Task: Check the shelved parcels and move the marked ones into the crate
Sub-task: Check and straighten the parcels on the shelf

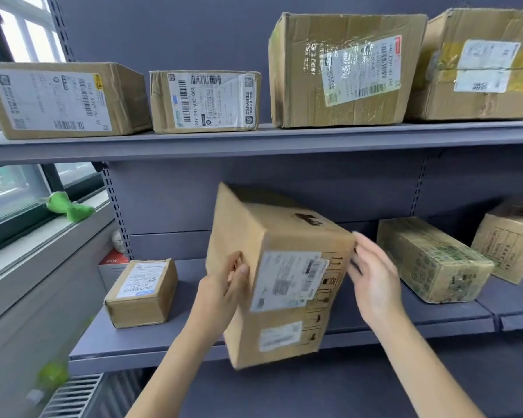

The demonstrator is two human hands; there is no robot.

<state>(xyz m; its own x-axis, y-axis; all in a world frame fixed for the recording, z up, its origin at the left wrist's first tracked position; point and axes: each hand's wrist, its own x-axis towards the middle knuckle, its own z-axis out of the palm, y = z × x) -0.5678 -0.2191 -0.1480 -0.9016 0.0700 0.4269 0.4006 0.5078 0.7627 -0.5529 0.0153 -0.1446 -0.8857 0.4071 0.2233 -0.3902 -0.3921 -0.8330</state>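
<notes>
head view: the tall parcel is tilted, its long axis leaning up and to the left, its lower end over the front edge of the lower shelf. the left hand holds its left face, fingers curled against the cardboard. the right hand lies just beside the right edge, fingers straight and loosely spread, the tips at or just off the corner; motion blur hides which. a dark scrawl shows on the upper face. a small box sits to the left, a taped box to the right, more parcels on the upper shelf. a window is at left; no crate is in view.
</notes>
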